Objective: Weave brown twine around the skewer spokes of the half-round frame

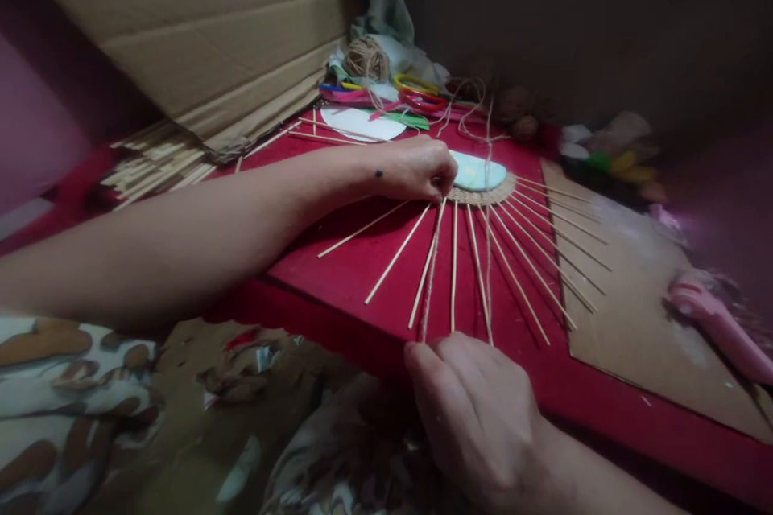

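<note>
A light blue-green oval piece (478, 172) lies on the red table, edged by a woven twine band (501, 191). Thin wooden sticks (453, 273) fan out from the band. My left hand (426, 169) is closed at the left end of the band, over the sticks' inner ends; its fingertips are partly hidden. Near the table's front edge, my right hand (477, 410) is closed on a strand of twine (429, 282), which runs up to the band beside my left fingers. A second length of twine (489, 282) passes over the band down to my right hand.
Brown cardboard (640, 314) lies on the right, with a pink tool (718, 322) on it. At the back are a twine ball (366, 59), coloured rings (421, 99) and a white oval (362, 123). Loose sticks (160, 165) lie at the left beside upright cardboard (229, 40).
</note>
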`<state>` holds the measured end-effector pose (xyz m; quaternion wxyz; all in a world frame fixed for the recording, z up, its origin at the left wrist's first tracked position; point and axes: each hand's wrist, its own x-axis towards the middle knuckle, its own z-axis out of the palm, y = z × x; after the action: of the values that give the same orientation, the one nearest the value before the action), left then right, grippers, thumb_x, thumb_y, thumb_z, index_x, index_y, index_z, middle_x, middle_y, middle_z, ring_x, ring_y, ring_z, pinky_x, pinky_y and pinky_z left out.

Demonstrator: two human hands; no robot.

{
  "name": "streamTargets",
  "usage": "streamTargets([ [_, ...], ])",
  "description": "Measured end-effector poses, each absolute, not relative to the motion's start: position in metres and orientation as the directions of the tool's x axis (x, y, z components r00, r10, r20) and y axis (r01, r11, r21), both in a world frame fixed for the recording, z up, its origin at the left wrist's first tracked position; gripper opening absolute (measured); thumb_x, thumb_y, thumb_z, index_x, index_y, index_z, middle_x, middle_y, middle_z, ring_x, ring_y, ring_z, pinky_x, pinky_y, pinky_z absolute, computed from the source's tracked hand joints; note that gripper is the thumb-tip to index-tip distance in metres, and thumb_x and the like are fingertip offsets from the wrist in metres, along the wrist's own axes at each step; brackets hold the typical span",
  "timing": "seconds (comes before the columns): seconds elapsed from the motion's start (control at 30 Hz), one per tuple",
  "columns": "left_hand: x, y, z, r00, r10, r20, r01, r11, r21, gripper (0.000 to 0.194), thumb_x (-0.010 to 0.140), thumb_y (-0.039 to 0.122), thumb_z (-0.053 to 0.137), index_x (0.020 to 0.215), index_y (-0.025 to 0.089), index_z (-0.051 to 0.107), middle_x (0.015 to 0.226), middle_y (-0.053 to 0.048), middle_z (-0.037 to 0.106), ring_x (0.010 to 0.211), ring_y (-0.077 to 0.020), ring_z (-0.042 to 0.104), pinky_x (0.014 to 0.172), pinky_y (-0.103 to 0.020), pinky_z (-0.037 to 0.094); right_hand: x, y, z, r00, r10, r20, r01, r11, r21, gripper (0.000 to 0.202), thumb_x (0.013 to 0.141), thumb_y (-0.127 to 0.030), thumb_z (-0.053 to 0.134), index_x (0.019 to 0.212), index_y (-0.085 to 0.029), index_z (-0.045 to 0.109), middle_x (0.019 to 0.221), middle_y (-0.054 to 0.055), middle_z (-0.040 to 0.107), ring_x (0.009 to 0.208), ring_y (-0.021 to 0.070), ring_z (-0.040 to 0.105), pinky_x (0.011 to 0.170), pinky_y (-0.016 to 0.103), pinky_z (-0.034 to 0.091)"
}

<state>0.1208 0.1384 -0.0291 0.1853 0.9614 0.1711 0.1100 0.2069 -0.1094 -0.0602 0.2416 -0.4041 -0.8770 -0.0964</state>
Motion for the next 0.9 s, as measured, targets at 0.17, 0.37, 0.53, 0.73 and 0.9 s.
streamTargets([
  [0.17, 0.120, 0.141, -0.033, 0.928, 0.329, 0.177, 0.237, -0.885, 0.401, 0.013, 0.071, 0.007, 0.060, 0.074, 0.016, 0.070, 0.069, 0.000, 0.061, 0.065, -0.0110, 0.051, 0.062, -0.026, 0.032, 0.211, -0.119, -0.061, -0.259, 0.800, 0.541, 0.943, 0.330, -0.037, 0.034, 0.086, -0.012, 0.050, 0.119, -0.002, 0.052, 0.065, 0.006, 0.059, 0.054, 0.0173, 0.054, 0.045, 0.030, 0.041],
  [0.37, 0.120, 0.142, -0.032, 0.933, 0.326, 0.155, 0.238, -0.878, 0.415, 0.009, 0.071, 0.010, 0.062, 0.072, 0.016, 0.069, 0.071, 0.000, 0.059, 0.067, -0.0109, 0.050, 0.064, -0.025, 0.033, 0.212, -0.120, -0.059, -0.292, 0.759, 0.582, 0.893, 0.434, -0.117, 0.028, 0.083, -0.003, 0.048, 0.108, -0.005, 0.060, 0.061, 0.006, 0.059, 0.054, 0.0153, 0.052, 0.049, 0.028, 0.043],
  [0.53, 0.118, 0.146, -0.033, 0.939, 0.310, 0.151, 0.211, -0.863, 0.458, 0.007, 0.072, 0.018, 0.064, 0.076, 0.015, 0.069, 0.072, 0.001, 0.058, 0.068, -0.0105, 0.051, 0.065, -0.023, 0.034, 0.194, -0.109, -0.061, -0.335, 0.731, 0.594, 0.858, 0.497, -0.128, 0.025, 0.083, -0.002, 0.048, 0.103, 0.000, 0.064, 0.059, 0.005, 0.055, 0.053, 0.0135, 0.045, 0.047, 0.028, 0.036],
  [0.73, 0.117, 0.145, -0.031, 0.961, 0.195, 0.194, 0.087, -0.884, 0.459, 0.018, 0.075, 0.021, 0.061, 0.090, 0.019, 0.071, 0.077, 0.000, 0.059, 0.071, -0.0105, 0.053, 0.066, -0.022, 0.036, 0.196, -0.101, -0.052, -0.522, 0.694, 0.496, 0.822, 0.563, 0.078, 0.033, 0.086, -0.007, 0.038, 0.101, 0.000, 0.067, 0.061, 0.007, 0.055, 0.053, 0.0156, 0.046, 0.047, 0.030, 0.033],
  [0.9, 0.119, 0.132, -0.024, 0.982, 0.118, 0.149, 0.075, -0.960, 0.270, 0.012, 0.075, 0.016, 0.056, 0.071, 0.019, 0.067, 0.074, -0.001, 0.055, 0.064, -0.0102, 0.046, 0.058, -0.025, 0.028, 0.208, -0.103, -0.049, -0.645, 0.645, 0.410, 0.740, 0.660, 0.126, 0.039, 0.086, -0.009, 0.034, 0.105, 0.002, 0.066, 0.062, 0.008, 0.056, 0.051, 0.0172, 0.047, 0.044, 0.032, 0.032],
])
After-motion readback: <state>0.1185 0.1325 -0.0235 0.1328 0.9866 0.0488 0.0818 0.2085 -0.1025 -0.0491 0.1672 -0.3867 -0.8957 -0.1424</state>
